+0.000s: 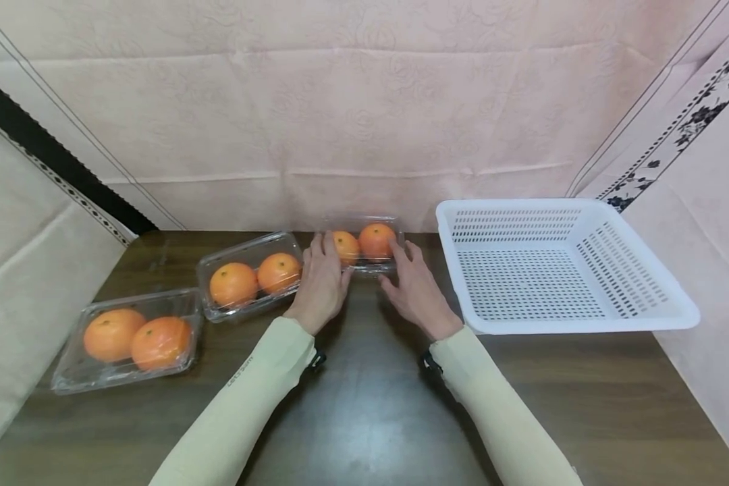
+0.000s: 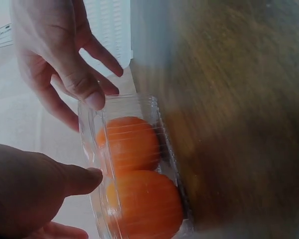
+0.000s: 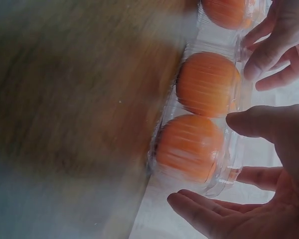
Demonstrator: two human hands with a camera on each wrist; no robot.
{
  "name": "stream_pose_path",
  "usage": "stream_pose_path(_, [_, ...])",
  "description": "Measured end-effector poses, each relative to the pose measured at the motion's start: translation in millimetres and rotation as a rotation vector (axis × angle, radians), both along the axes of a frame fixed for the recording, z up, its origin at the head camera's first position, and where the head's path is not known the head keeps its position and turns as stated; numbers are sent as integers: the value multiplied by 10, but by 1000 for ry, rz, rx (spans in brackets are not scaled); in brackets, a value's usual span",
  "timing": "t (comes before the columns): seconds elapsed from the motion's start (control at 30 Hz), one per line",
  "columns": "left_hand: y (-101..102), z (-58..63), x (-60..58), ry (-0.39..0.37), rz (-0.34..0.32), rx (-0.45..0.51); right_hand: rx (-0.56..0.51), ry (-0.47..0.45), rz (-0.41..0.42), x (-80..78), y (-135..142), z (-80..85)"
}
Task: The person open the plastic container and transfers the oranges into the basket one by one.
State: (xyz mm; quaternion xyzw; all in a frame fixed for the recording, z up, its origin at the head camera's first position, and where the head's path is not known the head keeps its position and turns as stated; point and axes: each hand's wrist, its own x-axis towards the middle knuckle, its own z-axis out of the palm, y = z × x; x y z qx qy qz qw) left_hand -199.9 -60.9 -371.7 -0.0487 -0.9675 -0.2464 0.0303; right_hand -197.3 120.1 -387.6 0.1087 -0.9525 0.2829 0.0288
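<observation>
A clear plastic box [image 1: 364,220] holding two oranges [image 1: 376,241] stands at the back of the table, between both hands. My left hand [image 1: 325,283] is at its left end, long fingers stretched forward; in the left wrist view the thumb [image 2: 82,180] reaches the lid edge. At the right end is my right hand [image 1: 419,290]. Its thumb [image 3: 254,122] meets the lid edge in the right wrist view, while the other fingers spread around the end. Close to the left hand, a second clear box [image 1: 255,250] with two oranges sits slightly turned.
A third clear box [image 1: 179,300] with two oranges lies farther left, near the table edge. On the right stands a white perforated basket [image 1: 583,328]. Pale patterned cloth [image 1: 364,115] hangs behind the brown table [image 1: 364,405] and along both sides.
</observation>
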Motion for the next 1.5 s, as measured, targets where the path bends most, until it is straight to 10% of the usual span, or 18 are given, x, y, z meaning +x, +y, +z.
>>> stream_pose_path(1.5, [-247, -172, 478, 306, -176, 107, 33, 117, -61, 466, 216, 12])
